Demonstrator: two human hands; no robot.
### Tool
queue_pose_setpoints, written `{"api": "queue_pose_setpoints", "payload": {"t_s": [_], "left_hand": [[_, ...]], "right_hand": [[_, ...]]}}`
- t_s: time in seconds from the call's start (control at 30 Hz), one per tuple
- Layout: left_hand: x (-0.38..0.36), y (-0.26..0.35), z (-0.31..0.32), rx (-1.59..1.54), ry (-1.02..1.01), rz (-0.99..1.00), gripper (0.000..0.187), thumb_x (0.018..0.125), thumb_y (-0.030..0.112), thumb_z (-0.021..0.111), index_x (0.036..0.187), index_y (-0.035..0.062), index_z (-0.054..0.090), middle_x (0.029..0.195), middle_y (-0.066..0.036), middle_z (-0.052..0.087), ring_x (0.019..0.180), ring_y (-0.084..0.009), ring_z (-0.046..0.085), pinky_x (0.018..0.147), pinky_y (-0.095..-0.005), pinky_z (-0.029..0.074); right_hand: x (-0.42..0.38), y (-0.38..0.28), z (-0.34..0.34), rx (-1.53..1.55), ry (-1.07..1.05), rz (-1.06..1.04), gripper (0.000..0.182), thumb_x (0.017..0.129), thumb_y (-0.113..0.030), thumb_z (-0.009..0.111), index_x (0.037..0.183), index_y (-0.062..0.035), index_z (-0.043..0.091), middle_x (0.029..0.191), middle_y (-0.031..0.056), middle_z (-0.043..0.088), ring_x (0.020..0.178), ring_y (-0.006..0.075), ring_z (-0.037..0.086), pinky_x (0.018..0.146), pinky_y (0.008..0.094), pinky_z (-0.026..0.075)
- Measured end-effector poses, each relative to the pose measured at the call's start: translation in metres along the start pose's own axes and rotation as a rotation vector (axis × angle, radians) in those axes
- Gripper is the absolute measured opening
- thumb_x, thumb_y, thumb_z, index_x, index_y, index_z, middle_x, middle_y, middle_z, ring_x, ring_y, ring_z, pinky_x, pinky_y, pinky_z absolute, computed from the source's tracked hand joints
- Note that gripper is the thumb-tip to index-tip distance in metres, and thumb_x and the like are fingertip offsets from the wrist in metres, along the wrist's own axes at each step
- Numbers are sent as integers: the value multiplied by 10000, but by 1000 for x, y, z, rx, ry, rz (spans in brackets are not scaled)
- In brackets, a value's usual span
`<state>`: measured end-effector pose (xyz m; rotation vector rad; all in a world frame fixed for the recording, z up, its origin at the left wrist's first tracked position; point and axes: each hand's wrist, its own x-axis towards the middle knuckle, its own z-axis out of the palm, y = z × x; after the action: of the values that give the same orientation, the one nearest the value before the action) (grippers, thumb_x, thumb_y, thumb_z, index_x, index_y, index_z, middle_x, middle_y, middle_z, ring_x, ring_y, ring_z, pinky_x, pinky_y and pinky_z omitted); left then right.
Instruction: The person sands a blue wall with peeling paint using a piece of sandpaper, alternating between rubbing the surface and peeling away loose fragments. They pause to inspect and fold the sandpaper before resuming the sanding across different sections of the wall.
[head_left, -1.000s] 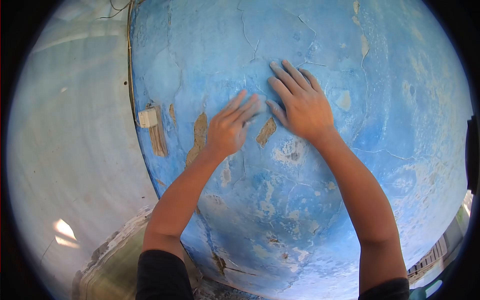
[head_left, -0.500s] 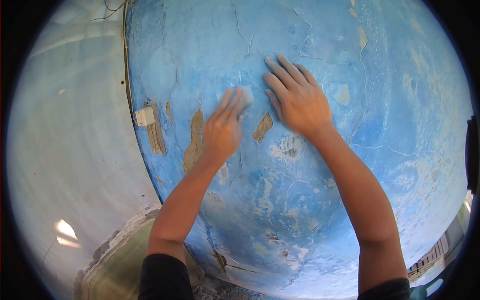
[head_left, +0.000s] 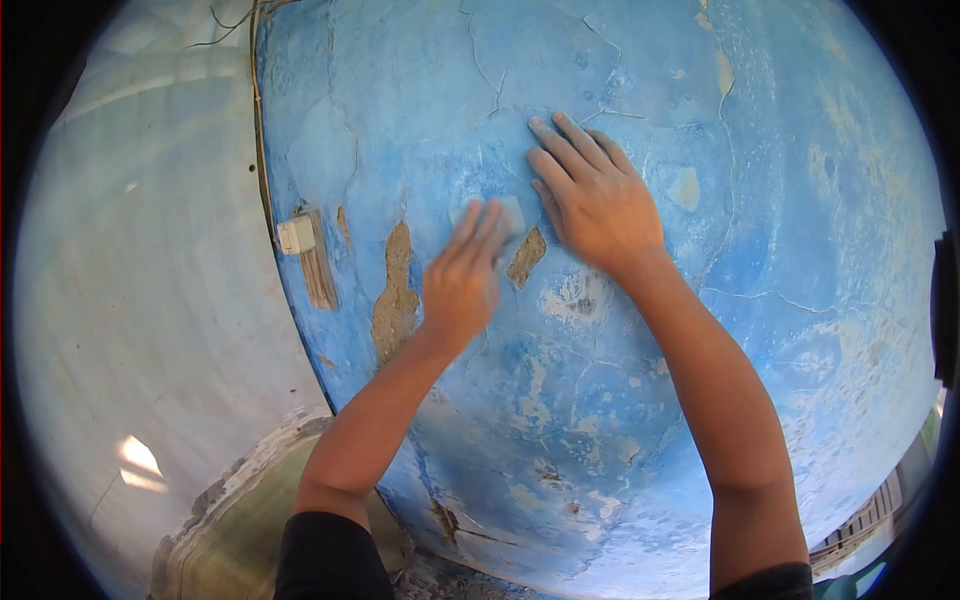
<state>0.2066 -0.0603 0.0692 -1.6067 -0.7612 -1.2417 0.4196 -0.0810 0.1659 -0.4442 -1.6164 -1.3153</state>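
My left hand (head_left: 463,285) presses a small pale blue-grey rectangular piece of sandpaper (head_left: 512,214) against the blue wall (head_left: 590,390). Its fingers lie over the piece, slightly blurred, and cover most of it. Higher up and to the right, my right hand (head_left: 605,205) rests flat on the same wall with its fingers stretched and somewhat spread, holding nothing. Greyish dust coats its fingertips. Between the two hands is a small bare brown patch (head_left: 526,257) where the paint has come off; a longer brown patch (head_left: 396,295) lies left of my left hand.
A white switch box (head_left: 296,236) sits beside a strip of wood (head_left: 318,272) on the left. Along the wall's left edge runs a cable (head_left: 258,120), next to a pale wall (head_left: 150,300). Cracks and flaking paint mark the blue surface, mostly lower down.
My left hand has slid down and a little to the right along the wall, with the sandpaper under its fingers. My right hand stays in place.
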Motion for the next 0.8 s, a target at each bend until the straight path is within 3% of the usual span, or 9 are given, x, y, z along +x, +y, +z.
{"api": "queue_pose_setpoints", "payload": {"t_s": [0.17, 0.2, 0.27, 0.4, 0.47, 0.57, 0.7, 0.77, 0.8], "left_hand": [[7, 9, 6, -97, 106, -306, 456, 1071, 33, 610, 1526, 11, 630, 1595, -171, 609, 1515, -375, 534, 1065, -437, 599], [6, 1, 5, -85, 111, -302, 456, 1071, 33, 610, 1526, 11, 630, 1595, -171, 609, 1515, -375, 534, 1065, -437, 599], [0, -11, 2, 21, 33, -13, 465, 1057, 31, 629, 1521, -2, 632, 1619, -179, 584, 1526, -367, 522, 1058, -440, 603], [7, 0, 1, -24, 73, -297, 474, 1054, 29, 625, 1526, -13, 622, 1634, -194, 562, 1537, -370, 508, 1077, -437, 594], [-2, 18, 3, -76, 35, -113, 487, 1037, 12, 637, 1523, -10, 625, 1643, -198, 549, 1547, -381, 493, 1076, -435, 598], [7, -10, -6, -78, -52, -201, 503, 1017, -19, 644, 1519, -5, 629, 1656, -197, 533, 1551, -385, 486, 1095, -434, 588], [10, -4, -2, -12, 28, -276, 491, 1020, -23, 645, 1510, -6, 632, 1660, -191, 529, 1546, -382, 491, 1102, -435, 582], [1, -6, -1, -11, -67, -29, 463, 1053, -4, 612, 1516, -9, 621, 1652, -186, 540, 1544, -385, 491, 1109, -454, 576], [10, -10, -5, -10, -64, -27, 463, 1053, -4, 612, 1516, -9, 621, 1652, -186, 540, 1544, -385, 491, 1109, -454, 576]], "right_hand": [[0, -2, 0, 8, 12, 4, 216, 1018, -192, 684, 1208, -91, 663, 1499, 101, 676, 1458, 307, 581, 1215, 479, 470], [1, -1, 0, 1, 11, -1, 213, 1017, -192, 685, 1204, -91, 664, 1496, 100, 678, 1456, 307, 583, 1217, 484, 468], [-1, -2, 0, -7, 6, 7, 211, 1016, -193, 685, 1200, -91, 665, 1494, 99, 680, 1454, 306, 584, 1219, 488, 467], [-1, -5, -1, -13, -4, 9, 222, 1007, -200, 701, 1202, -98, 669, 1500, 89, 677, 1458, 295, 581, 1231, 494, 453], [-2, -4, -1, -19, 5, 12, 226, 1005, -202, 706, 1205, -102, 670, 1501, 84, 677, 1459, 291, 580, 1234, 493, 448], [0, -2, -1, -27, 4, 1, 228, 1006, -207, 712, 1209, -110, 673, 1501, 74, 677, 1464, 280, 575, 1236, 491, 444], [-3, -5, -2, -35, -12, 13, 218, 1017, -216, 705, 1208, -117, 672, 1494, 67, 681, 1465, 272, 575, 1233, 494, 444], [-1, -4, -2, -46, -2, 13, 215, 1019, -217, 703, 1207, -118, 671, 1491, 67, 682, 1463, 270, 575, 1234, 497, 443], [-1, -4, -1, -42, -4, 15, 211, 1021, -215, 701, 1205, -118, 670, 1495, 66, 679, 1467, 269, 572, 1234, 499, 440]]}}
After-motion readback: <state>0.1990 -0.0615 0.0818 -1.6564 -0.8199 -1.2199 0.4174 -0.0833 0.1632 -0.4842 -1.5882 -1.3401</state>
